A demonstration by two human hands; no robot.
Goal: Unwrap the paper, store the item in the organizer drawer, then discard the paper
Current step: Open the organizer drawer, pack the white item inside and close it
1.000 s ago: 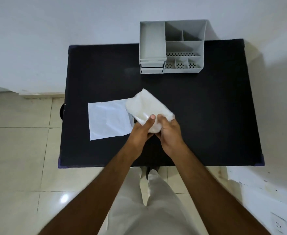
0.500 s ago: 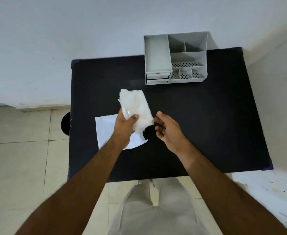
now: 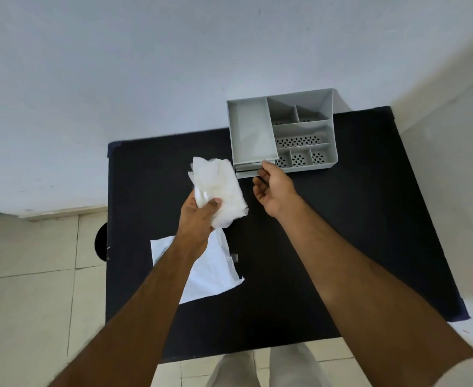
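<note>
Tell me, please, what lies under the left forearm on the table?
A flat white paper sheet lies on the black table under the left forearm. The forearm covers the sheet's middle part.

A black table (image 3: 355, 247) stands against a pale wall (image 3: 146, 79), its far edge touching it. Another wall (image 3: 453, 163) runs along the table's right edge. Left of the table the floor (image 3: 28, 289) is laid with cream tiles, with a low skirting (image 3: 62, 215) where it meets the wall. A dark round shape (image 3: 101, 243) shows beside the table's left edge; what it is cannot be told. Light trousers (image 3: 285, 367) show below the near edge.
</note>
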